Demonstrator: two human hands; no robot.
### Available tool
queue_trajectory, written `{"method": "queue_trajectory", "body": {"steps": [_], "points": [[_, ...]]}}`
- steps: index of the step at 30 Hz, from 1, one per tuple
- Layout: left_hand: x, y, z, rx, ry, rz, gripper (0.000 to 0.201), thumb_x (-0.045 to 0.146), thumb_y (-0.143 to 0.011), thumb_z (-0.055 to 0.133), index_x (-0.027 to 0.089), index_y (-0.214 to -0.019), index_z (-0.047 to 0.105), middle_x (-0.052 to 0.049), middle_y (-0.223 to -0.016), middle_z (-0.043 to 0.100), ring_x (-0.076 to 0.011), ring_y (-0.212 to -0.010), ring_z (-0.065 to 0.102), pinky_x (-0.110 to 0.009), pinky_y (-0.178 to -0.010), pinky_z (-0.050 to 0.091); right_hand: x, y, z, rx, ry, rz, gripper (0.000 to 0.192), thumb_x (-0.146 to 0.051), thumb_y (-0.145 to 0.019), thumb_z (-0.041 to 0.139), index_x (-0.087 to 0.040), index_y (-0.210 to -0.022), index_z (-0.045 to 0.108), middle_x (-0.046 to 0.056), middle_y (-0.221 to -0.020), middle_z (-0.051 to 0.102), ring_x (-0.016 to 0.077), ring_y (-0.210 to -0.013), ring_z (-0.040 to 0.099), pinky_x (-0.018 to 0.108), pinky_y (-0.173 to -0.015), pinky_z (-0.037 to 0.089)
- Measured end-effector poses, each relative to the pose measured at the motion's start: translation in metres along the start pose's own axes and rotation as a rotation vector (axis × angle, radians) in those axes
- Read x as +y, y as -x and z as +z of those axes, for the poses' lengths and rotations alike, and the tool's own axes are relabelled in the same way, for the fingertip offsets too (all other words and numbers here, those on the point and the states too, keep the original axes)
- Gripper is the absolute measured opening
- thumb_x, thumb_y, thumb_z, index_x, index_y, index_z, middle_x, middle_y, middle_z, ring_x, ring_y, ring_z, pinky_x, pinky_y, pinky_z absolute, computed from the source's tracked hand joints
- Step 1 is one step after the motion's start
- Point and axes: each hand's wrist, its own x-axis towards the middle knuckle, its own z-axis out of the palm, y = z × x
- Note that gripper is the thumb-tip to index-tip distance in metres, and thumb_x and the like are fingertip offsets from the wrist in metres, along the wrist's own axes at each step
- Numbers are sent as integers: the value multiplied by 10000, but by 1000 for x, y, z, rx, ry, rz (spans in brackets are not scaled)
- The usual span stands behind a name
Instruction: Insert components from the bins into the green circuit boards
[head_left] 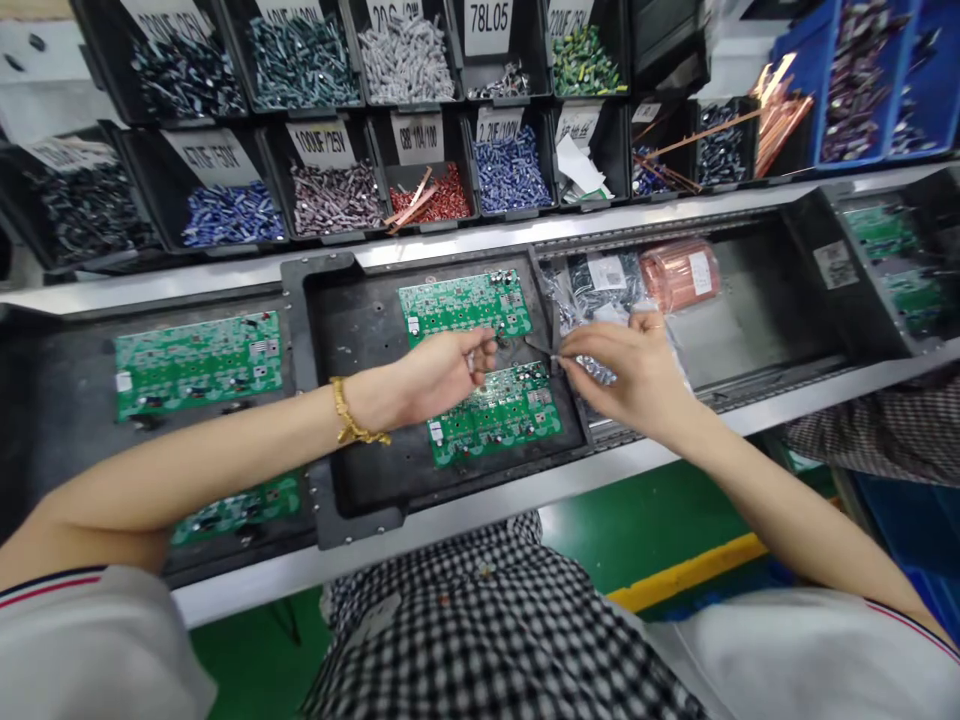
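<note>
My left hand, with a yellow bracelet at the wrist, hovers between two green circuit boards in a black tray. Its fingers are curled closed, and what lies in them is too small to make out. One board is at the back; the front board is partly covered by the hand. Over the tray's right edge, my right hand pinches a small electronic component with a thin dark lead pointing left. Below the right hand lie clear bags of parts.
Black bins of labelled components line the back. A roll of copper-coloured leads sits right of the bags. Another tray with boards is at the left; more boards are at the right. A metal rail runs along the front.
</note>
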Motion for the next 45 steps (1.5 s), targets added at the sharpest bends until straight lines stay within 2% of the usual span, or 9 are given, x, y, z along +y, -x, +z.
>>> {"method": "queue_trajectory", "body": {"steps": [7, 14, 18, 23, 27, 33, 37, 41, 45], "points": [[-27, 5, -11, -4, -142, 14, 191, 75, -938, 402, 54, -879, 582, -64, -753, 597, -63, -545, 510, -172, -504, 396, 14, 13, 27, -121, 61, -88, 118, -180, -852, 488, -174, -793, 590, 31, -950, 661, 180, -887, 582, 348, -723, 208], [-27, 5, -17, -92, -95, 32, 178, 73, -893, 516, 51, -802, 668, -93, -842, 683, -134, -845, 663, -238, -886, 502, 17, 8, 28, -176, 20, -90, 124, -182, -843, 495, -184, -780, 602, 35, -964, 645, 190, -941, 542, 351, -726, 209], [-28, 3, -20, -118, -104, 17, 105, 14, -826, 589, 59, -858, 679, -106, -888, 699, -143, -882, 666, -262, -940, 482, 19, 8, 29, -181, -11, -86, 122, -177, -845, 490, -184, -794, 600, 39, -970, 645, 194, -957, 543, 355, -740, 221], [-28, -3, -22, -146, -159, -34, 74, 138, -832, 636, 89, -781, 657, -72, -823, 692, -121, -755, 669, -217, -777, 529, 22, 8, 31, -186, -20, -100, 114, -183, -846, 492, -191, -810, 599, 31, -978, 645, 192, -973, 542, 356, -747, 223], [-25, -6, -23, -302, -215, -49, 213, 280, -857, 619, 111, -730, 591, -43, -723, 657, -85, -582, 616, -158, -552, 490, 24, 9, 32, -170, -32, -105, 102, -187, -844, 499, -193, -813, 596, 24, -971, 640, 191, -981, 541, 355, -744, 225], [-23, -5, -22, -443, -196, 47, 239, 323, -837, 645, 129, -757, 531, 14, -633, 559, -53, -522, 510, -130, -483, 413, 26, 10, 35, -175, 17, -140, 109, -180, -850, 480, -191, -829, 587, 28, -991, 645, 191, -993, 539, 360, -748, 218], [-24, -6, -20, -337, -213, 57, 177, 269, -835, 650, 115, -796, 571, -19, -705, 628, -54, -526, 546, -138, -502, 440, 26, 10, 37, -161, 90, -156, 118, -170, -845, 466, -186, -815, 579, 36, -991, 654, 208, -990, 523, 367, -734, 208], [-25, -7, -17, -156, -176, 8, 130, 206, -888, 573, 99, -822, 603, -76, -823, 686, -105, -688, 652, -192, -669, 523, 22, 10, 35, -177, 143, -174, 118, -157, -842, 462, -179, -823, 575, 39, -1001, 654, 212, -991, 502, 369, -708, 203], [-26, -9, -17, -110, -99, -10, 209, 202, -925, 507, 90, -776, 602, -94, -842, 691, -126, -745, 671, -243, -779, 537, 17, 10, 34, -176, 208, -172, 122, -172, -851, 459, -168, -814, 575, 50, -987, 653, 224, -986, 488, 372, -699, 204]]}}
